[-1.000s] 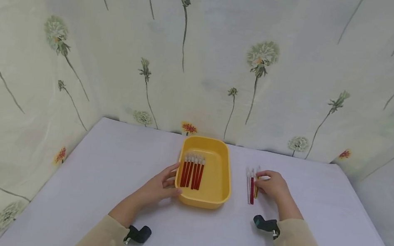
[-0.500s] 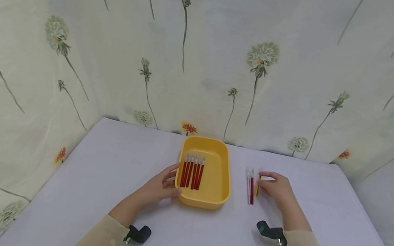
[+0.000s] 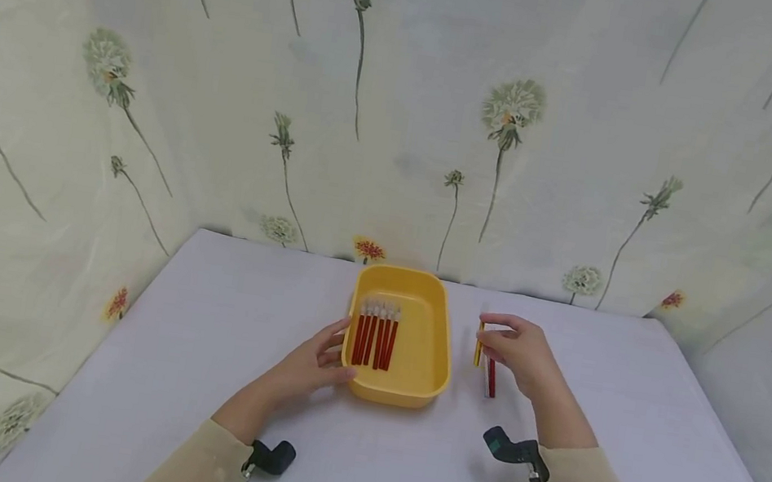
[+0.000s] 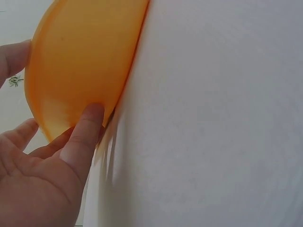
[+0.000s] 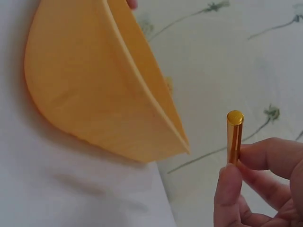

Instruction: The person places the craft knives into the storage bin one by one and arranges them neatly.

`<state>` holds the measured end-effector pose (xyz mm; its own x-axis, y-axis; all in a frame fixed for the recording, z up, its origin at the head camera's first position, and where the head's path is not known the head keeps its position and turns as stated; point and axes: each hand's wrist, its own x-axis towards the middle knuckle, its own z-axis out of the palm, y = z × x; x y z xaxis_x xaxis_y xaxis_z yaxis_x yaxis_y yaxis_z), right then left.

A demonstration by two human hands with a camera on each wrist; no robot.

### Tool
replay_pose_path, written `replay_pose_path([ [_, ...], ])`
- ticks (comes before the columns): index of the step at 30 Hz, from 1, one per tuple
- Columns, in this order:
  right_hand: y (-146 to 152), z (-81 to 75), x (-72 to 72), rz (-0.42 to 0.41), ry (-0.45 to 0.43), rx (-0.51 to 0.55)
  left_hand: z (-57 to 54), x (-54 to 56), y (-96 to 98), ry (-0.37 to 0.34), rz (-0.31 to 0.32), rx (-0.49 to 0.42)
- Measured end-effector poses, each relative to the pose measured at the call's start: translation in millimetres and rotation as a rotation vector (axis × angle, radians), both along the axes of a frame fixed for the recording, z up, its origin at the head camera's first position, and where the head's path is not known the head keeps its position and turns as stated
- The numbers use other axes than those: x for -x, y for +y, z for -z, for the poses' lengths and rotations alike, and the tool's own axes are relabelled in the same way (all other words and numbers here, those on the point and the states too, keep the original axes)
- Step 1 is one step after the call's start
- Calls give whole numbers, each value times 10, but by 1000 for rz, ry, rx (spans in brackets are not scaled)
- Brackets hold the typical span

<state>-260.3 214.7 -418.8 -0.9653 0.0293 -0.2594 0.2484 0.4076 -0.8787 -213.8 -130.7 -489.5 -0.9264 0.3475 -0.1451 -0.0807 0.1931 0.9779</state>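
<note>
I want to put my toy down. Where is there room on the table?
Bare table lies left of the left hand, and right of the right hand. It is crowded around the yellow tray, its red brushes, and the brushes on the table.

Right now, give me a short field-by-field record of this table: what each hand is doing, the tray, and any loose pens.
left hand: rests against the left wall of the yellow tray, fingers straight
right hand: pinches a yellow pen, lifted off the table
tray contents: red pens with white tips, side by side along the left part
loose on table: red pen just under the right hand
surface: white table
</note>
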Motion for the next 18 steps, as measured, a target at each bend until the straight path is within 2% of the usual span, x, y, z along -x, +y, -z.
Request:
replay_pose_path([
  [10, -515, -56, 53, -43, -3, 70, -32, -2, -11, 1, 2, -1],
  [18, -833, -12, 57, -80, -9, 124, -39, -10, -10, -1, 8, 8],
])
